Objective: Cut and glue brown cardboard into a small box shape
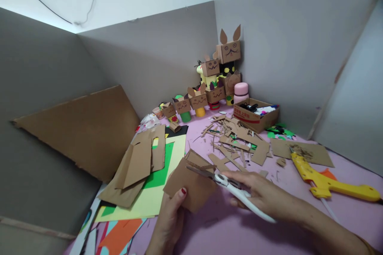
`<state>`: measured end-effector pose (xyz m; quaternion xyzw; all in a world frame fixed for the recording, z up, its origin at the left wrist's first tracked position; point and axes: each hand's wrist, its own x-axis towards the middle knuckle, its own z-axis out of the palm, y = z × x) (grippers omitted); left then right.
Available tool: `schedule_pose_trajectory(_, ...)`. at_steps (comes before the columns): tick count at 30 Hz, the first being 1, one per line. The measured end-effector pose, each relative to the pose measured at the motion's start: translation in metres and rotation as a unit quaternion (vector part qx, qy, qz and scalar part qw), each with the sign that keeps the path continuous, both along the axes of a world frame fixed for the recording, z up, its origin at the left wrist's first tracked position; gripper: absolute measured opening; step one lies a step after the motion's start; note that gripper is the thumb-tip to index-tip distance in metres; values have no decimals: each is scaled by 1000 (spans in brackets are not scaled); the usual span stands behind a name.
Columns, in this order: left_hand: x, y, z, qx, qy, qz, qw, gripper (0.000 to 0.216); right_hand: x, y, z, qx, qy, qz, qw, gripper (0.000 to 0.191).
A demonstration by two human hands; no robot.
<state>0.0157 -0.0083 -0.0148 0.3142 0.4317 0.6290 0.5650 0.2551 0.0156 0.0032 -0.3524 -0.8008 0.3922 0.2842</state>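
Currently, from afar, I see the left hand [171,217] pinching the cardboard [193,187] under its thumb, above the pink table [233,237]; the right hand [261,191] has its fingers curled around the scissors [236,193], blades at the cardboard's upper part.

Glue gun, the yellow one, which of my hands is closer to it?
Right. Your right hand, holding scissors, is left of the glue gun, not touching it; your left hand, gripping a cardboard piece, is farther left.
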Motion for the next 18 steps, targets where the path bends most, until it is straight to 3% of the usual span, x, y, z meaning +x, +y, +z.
schedule_pose_trajectory(5, -1, 2, -2, 5, 3, -1, 1000, 51, 2, -1, -5, 17, -51, -29, 998, 62)
schedule_pose_trajectory(9, 0, 2, -3, -8, -3, 11, 1000, 50, -1, -3, -8, 9, -63, -14, 998, 65)
schedule_pose_trajectory(14, -4, 1, 1, -36, -18, 28, 999, 52, -3, 1, -16, 86, -102, -93, 987, 78)
schedule_pose_trajectory(18, -7, 2, 11, -45, -48, 71, 995, 54, 1, 6, -17, 54, -102, -122, 986, 76)
